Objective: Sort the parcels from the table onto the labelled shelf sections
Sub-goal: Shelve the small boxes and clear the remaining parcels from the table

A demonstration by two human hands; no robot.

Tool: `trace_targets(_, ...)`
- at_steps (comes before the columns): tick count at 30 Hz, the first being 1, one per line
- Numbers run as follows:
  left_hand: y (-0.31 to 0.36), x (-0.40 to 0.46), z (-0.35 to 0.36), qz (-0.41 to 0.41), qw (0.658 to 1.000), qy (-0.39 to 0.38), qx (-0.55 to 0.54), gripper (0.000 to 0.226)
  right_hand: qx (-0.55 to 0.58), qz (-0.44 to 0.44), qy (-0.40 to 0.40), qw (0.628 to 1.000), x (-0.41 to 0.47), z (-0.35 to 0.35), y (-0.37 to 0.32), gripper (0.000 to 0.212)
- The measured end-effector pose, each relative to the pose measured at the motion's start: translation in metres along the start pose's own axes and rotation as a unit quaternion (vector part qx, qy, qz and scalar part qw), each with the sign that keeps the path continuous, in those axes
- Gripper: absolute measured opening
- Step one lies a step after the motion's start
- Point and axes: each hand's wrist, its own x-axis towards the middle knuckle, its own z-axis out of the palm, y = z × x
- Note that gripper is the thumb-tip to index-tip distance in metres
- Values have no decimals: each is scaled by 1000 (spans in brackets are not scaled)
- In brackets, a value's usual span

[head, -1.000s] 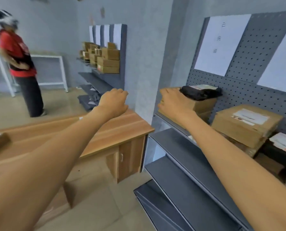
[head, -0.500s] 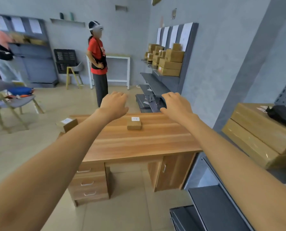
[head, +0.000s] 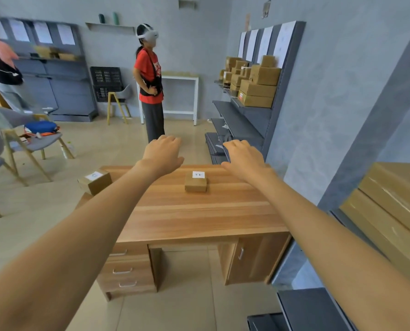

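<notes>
Both hands, left hand (head: 162,152) and right hand (head: 243,157), hover empty with relaxed fingers above the bench (head: 199,211); a small parcel (head: 196,182) lies between them.

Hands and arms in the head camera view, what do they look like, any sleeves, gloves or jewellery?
Both arms are bare along all their visible length: no sleeves in view. The left hand and right hand wear no gloves, and no watch, ring or wristband shows on either.
</notes>
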Motion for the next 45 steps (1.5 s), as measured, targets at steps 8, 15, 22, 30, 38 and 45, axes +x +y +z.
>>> trace_targets(8,-27,58,52,-3,1000,-26,-13,41,10,6,-20,1000,65,54,2,47)
trace_targets(15,-84,110,133,-20,994,-109,-12,46,19,14,-85,996,143,138,-10,45)
trace_targets(22,-130,155,198,-22,987,-156,-19,53,31,33,-100,994,202,207,-14,48)
trace_targets(30,-147,174,269,-16,975,-219,-21,54,69,49,-162,983,222,281,-5,58)
trace_targets(38,-157,192,328,-31,959,-282,-17,56,73,50,-208,974,248,347,14,65)
trace_targets(45,-149,230,380,-32,944,-329,-11,56,97,72,-242,963,277,405,44,69)
